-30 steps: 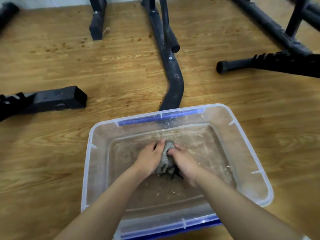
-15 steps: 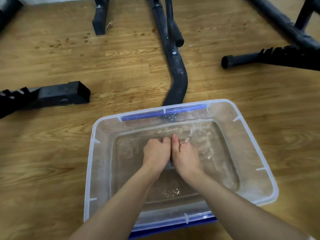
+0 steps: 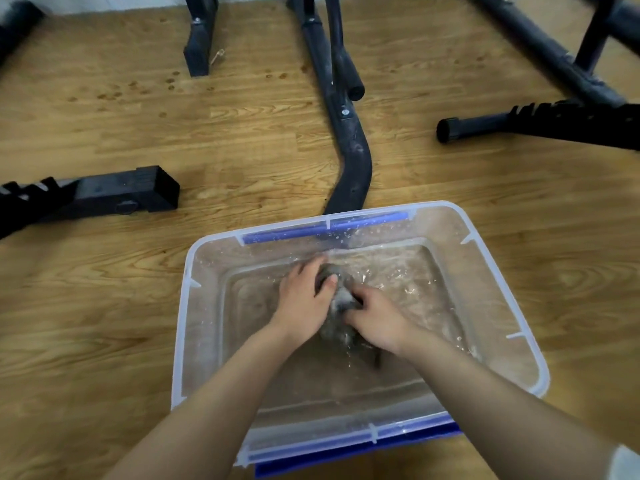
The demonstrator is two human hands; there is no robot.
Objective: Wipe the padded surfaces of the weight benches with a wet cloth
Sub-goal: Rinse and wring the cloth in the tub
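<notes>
A grey wet cloth (image 3: pixel 341 294) is bunched up in the water of a clear plastic tub (image 3: pixel 194 306) with blue handles, standing on the wooden floor. My left hand (image 3: pixel 304 299) grips the cloth's upper end, thumb laid over it. My right hand (image 3: pixel 377 317) grips its lower part, fingers curled round it. Water splashes around both hands. Part of the cloth is hidden beneath my hands. No bench padding is in view, only the benches' black frames.
A curved black frame tube (image 3: pixel 349 150) runs from the top down to the tub's far rim. A black notched frame foot (image 3: pixel 104 194) lies at the left, another frame bar (image 3: pixel 519 124) at the right, a short leg (image 3: pixel 199 43) at the top.
My hands were pressed side by side over the cloth in the water; now they have parted, the left higher and the right lower, and the grey cloth shows between them. More splashing.
</notes>
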